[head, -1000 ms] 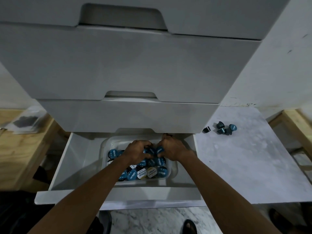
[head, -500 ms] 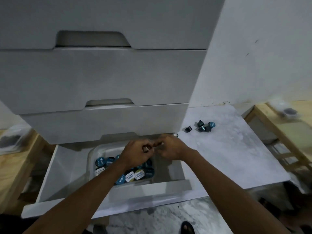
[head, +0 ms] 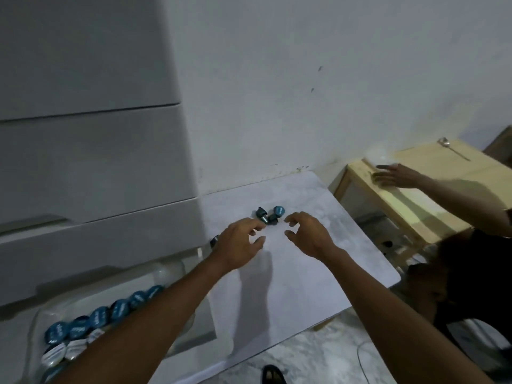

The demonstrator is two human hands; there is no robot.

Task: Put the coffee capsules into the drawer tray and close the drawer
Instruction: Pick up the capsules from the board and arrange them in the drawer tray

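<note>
A small cluster of blue coffee capsules point(head: 270, 215) lies on the white marble-look table point(head: 304, 273) near the wall. One more dark capsule point(head: 214, 241) sits by the cabinet's corner, partly hidden by my left hand. My left hand point(head: 239, 243) hovers just left of the cluster, fingers spread, holding nothing. My right hand point(head: 309, 234) hovers just right of it, fingers curled apart, empty too. At the lower left, the open bottom drawer point(head: 205, 325) holds a clear tray point(head: 171, 268) with several blue and white capsules point(head: 97, 318); my left forearm covers part of it.
The grey drawer unit point(head: 91, 162) rises at the left. A wooden side table point(head: 415, 184) stands at the right with a spoon point(head: 453, 149) on it. Another person's hand point(head: 393, 176) reaches over it. A foot point(head: 273, 375) shows on the floor below.
Both my hands have left the tray in the drawer and moved right, over the loose capsules on the table. My view has swung right; another person's arm has come into sight.
</note>
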